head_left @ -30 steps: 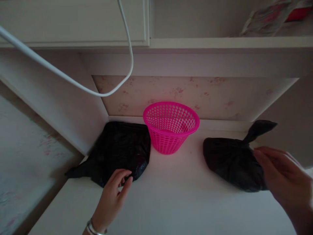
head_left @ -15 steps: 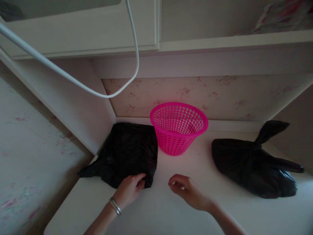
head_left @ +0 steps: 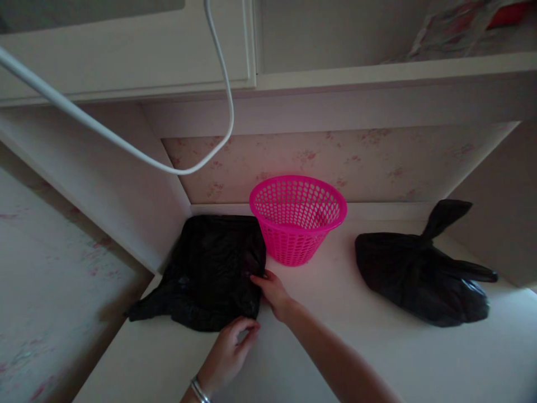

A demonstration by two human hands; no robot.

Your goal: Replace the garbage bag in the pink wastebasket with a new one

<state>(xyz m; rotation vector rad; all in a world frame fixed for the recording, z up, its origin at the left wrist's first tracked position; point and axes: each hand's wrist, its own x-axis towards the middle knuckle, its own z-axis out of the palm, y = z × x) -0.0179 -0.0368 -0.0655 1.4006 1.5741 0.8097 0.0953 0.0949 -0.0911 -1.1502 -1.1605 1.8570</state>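
A black plastic bag (head_left: 213, 268) lies fairly flat at the left of the white surface, its left end drawn out into a narrow tail. My right hand (head_left: 274, 294) pinches its right edge, thumb on top and the other fingers partly hidden at the side. At the bag's near right corner is my left hand (head_left: 232, 347), with a silver bracelet on the wrist. Its thumb and forefinger are closed together against the corner; the bit of plastic between them is hard to see. Touching or nearly touching the bag's far right side stands a pink perforated basket (head_left: 293, 246).
Another black bag (head_left: 419, 280), knotted with its ends sticking up, rests at the right of the white surface (head_left: 319, 336). A white cable (head_left: 168, 168) loops down at upper left in front of the cabinet (head_left: 168, 61). Flowered wallpaper (head_left: 310, 159) covers the back wall.
My right hand has moved left, from above the bare surface onto the bag's right edge. My left hand has shifted slightly down and right at the corner. The view has turned slightly.
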